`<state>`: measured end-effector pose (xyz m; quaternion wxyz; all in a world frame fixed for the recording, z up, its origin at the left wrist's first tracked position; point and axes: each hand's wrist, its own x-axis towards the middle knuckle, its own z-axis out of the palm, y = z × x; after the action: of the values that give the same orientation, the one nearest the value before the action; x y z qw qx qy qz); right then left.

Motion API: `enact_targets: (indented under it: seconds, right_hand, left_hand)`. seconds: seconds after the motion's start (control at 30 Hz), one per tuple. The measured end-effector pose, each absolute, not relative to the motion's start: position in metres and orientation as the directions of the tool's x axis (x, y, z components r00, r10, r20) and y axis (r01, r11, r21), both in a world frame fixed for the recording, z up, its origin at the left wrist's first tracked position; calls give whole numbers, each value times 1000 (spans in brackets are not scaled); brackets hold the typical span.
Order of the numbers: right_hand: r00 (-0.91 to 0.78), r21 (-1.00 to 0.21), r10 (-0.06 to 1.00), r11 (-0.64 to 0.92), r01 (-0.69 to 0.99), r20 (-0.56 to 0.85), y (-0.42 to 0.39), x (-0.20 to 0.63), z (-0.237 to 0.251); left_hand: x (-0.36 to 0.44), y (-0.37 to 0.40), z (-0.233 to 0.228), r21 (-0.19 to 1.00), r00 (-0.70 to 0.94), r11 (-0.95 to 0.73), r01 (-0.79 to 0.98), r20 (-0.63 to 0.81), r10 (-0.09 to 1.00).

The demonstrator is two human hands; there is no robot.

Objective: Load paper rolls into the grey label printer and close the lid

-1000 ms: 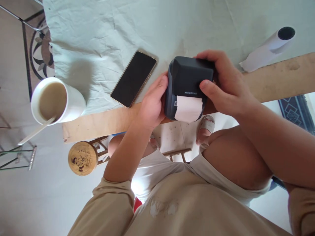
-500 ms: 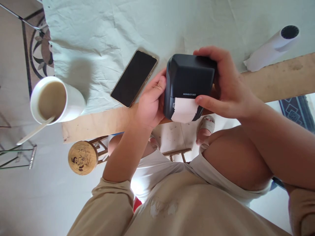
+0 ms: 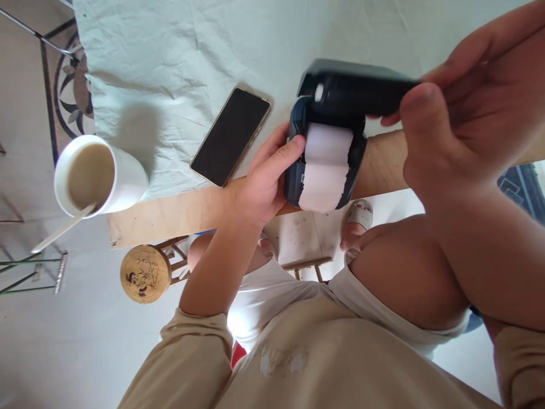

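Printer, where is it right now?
In the head view, the printer is in the left hand, right of center, with the phone to its left.

— What do I make out from my station?
— A dark, compact printer (image 3: 293, 184), held over the table's wooden edge (image 3: 179, 209); lid (image 3: 364, 95) raised above its far end, white paper roll (image 3: 328, 143) exposed, ragged-sided strip (image 3: 323, 187) draped toward me.

Your tan shirt (image 3: 340, 363) has loose sleeves (image 3: 187, 343) ending near the elbow and whitish patches (image 3: 268, 361) across its front; your off-white shorts (image 3: 275, 287) meet pale, broad-strapped, open-toed sandals (image 3: 361, 216) below.
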<state>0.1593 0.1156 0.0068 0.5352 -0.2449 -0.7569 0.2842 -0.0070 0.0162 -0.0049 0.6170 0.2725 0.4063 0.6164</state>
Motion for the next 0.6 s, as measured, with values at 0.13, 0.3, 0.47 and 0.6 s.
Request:
enact_targets:
  seconds: [0.13,0.3,0.47,0.6]
  right_hand:
    - [-332,-686,693,710,158,641,114,157,9]
    - [-658,-407,624,779,477,423,104,158,20]
    - [-710,-262,675,735,625,201,94,160,33]
    - [-696,-179,705,708,683,137,92,163,34]
  left_hand:
    - [-5,15,-2,837,-108,90,-539,-175,979]
    - [-4,14,2,853,-36,99,-512,-136,990]
    - [-8,13,-1,858,5,128,-497,-145,989]
    - [-9,13,-2,873,45,140,-467,-135,990]
